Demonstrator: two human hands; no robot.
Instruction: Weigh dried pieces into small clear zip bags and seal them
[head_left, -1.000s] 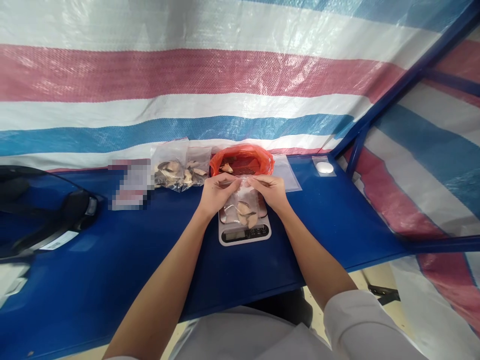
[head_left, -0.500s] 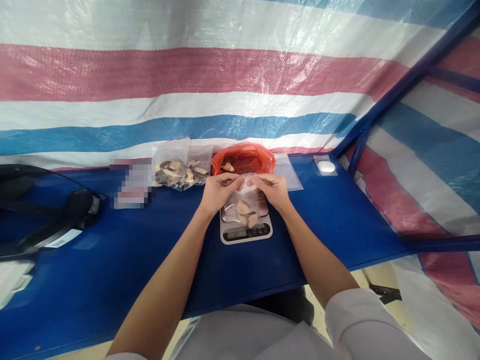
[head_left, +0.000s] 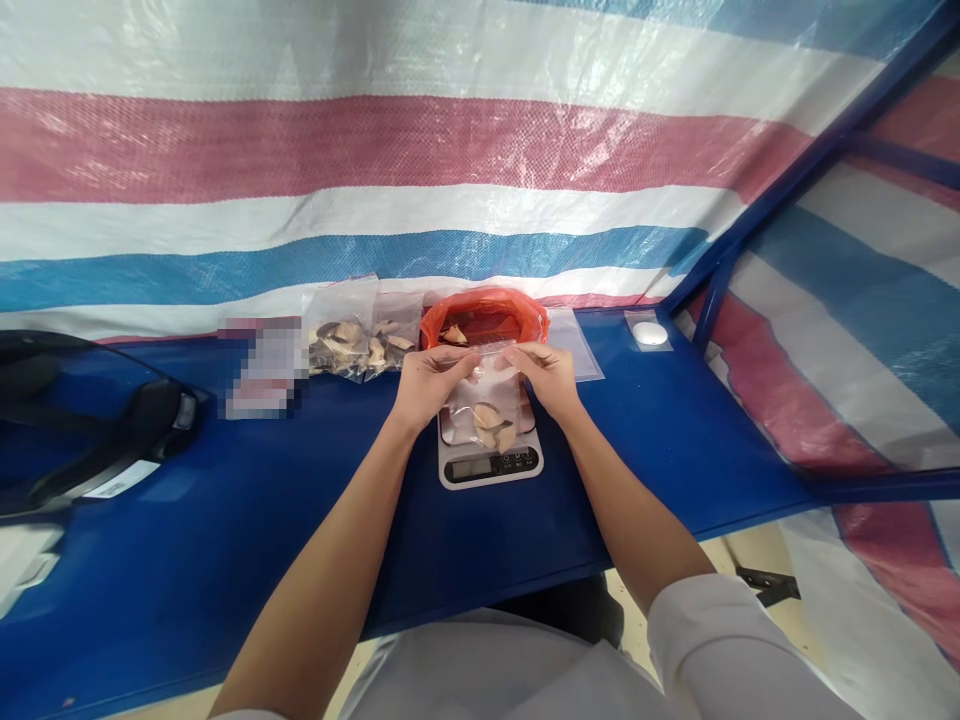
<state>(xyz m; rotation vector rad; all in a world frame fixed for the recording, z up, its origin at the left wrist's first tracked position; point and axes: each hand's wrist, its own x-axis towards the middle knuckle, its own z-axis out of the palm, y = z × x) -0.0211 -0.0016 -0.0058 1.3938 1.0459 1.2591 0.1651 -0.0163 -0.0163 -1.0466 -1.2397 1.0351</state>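
Note:
A clear zip bag [head_left: 465, 418] with a few pale, dark-edged dried slices [head_left: 493, 427] at its bottom hangs between my hands. My left hand [head_left: 435, 382] pinches its top edge on the left, and my right hand [head_left: 546, 378] pinches the same edge on the right. Beneath the bag is a white kitchen scale [head_left: 491, 480] with a dark display; whether the bag touches its plate I cannot tell. Just behind my hands stands an open red plastic bag [head_left: 487, 303] with more slices inside.
Two filled zip bags [head_left: 343, 345] stand left of the red bag. Flat clear bags [head_left: 587, 350] lie to its right, and a round white object [head_left: 649, 333] farther right. A black strapped device [head_left: 150, 430] is at the left of the blue table [head_left: 720, 440]. Striped sheeting [head_left: 450, 150] hangs behind.
My hands have moved slightly apart along the zip bag's top edge, which now looks wider and straighter. The slices stay at the bottom of the bag.

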